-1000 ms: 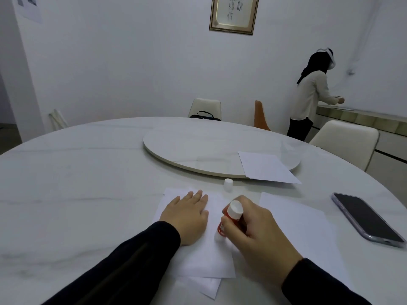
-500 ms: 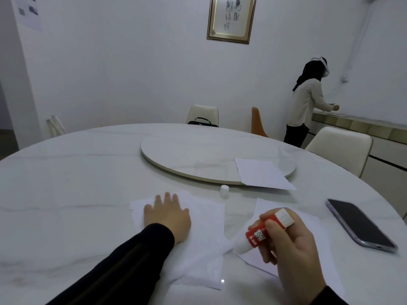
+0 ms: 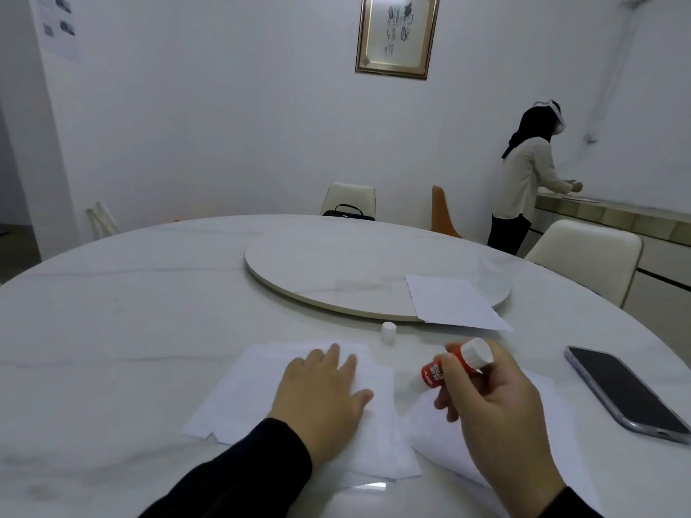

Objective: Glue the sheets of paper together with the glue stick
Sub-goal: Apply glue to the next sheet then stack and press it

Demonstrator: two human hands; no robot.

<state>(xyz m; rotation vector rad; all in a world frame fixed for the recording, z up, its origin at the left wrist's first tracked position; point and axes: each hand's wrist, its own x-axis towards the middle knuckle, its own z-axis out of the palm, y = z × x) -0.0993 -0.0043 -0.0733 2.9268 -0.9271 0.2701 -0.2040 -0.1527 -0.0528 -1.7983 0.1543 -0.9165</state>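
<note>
Our left hand (image 3: 323, 398) lies flat, fingers spread, pressing the stacked sheets (image 3: 239, 398) against the table (image 3: 112, 330). Our right hand (image 3: 493, 409) grips the red glue stick (image 3: 450, 366), tilted above a loose sheet (image 3: 553, 416). Beyond sits its white cap (image 3: 388, 329), then another sheet (image 3: 452, 302) on the turntable (image 3: 336, 271); a phone (image 3: 628, 394) lies at the right.

Stacked white sheets of paper (image 3: 239, 390), edges slightly askew, flat on the round marble table (image 3: 112, 330), near its front edge. Red glue stick (image 3: 454, 362) with white end (uncapped, tilted) above the table, right of the stack. Small white cap (image 3: 388, 328) upright on the table, beyond the stack.
</note>
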